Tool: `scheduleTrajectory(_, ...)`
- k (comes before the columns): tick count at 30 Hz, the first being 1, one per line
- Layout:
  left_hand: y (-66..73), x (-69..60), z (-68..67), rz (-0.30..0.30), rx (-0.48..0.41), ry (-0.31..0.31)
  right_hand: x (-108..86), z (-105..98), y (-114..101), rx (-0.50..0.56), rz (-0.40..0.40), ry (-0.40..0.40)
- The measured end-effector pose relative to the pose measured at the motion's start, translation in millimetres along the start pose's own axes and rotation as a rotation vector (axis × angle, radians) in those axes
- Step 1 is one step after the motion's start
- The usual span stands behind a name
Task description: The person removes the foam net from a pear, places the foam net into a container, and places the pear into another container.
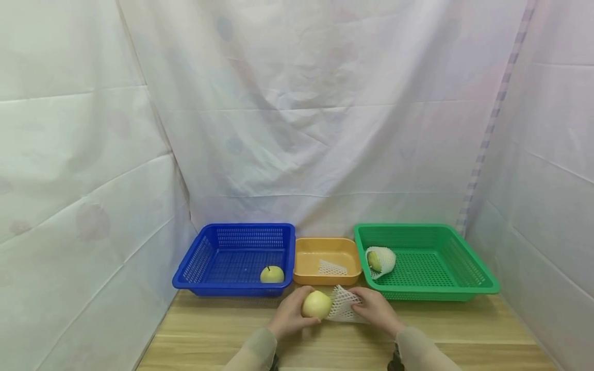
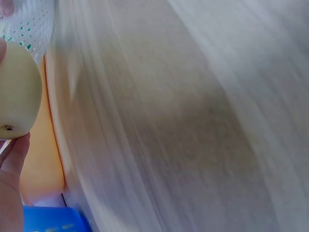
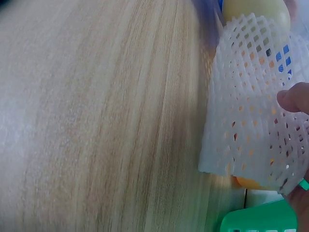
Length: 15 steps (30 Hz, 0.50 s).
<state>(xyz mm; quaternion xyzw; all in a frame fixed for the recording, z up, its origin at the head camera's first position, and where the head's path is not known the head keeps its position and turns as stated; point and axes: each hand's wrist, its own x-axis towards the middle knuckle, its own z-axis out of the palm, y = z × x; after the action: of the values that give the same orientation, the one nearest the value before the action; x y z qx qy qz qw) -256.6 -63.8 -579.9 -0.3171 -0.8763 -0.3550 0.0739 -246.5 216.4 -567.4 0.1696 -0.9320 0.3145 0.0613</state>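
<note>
My left hand [image 1: 291, 313] grips a bare pale-yellow pear [image 1: 317, 305], with fingers and thumb around its left side. In the left wrist view the pear [image 2: 18, 92] shows a small dark pit at its lower end. My right hand [image 1: 377, 308] pinches a white foam net sleeve [image 1: 343, 305] just right of the pear. Through the right wrist view, the net [image 3: 251, 106] hangs with its wide mouth spread, and the thumb [image 3: 294, 98] presses on it. Both hands are above the table, in front of the baskets.
A blue basket [image 1: 185, 281] at left holds one bare pear [image 1: 272, 274]. The orange tray [image 1: 303, 279] in the middle contains a foam net [image 1: 332, 268]. At right, a green basket [image 1: 482, 283] holds a fruit in a foam net [image 1: 386, 259]. White cloth hangs around the wooden table [image 1: 209, 330].
</note>
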Motion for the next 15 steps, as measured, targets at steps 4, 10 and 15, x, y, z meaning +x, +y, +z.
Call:
scheduleTrajectory(4, -0.8, -3.4, -1.6, -0.017, -0.002, -0.002, -0.7, -2.0, 1.8, 0.001, 0.018, -0.006)
scheduleTrajectory(10, -3.7, -8.2, -2.9, -0.029, 0.008, -0.002, -1.2, -5.5, 0.7, 0.012, 0.016, -0.012)
scheduleTrajectory(15, -3.7, -11.8, -5.8, -0.039, -0.010, 0.005, -2.8, -6.2, 1.7, 0.008, 0.008, 0.002)
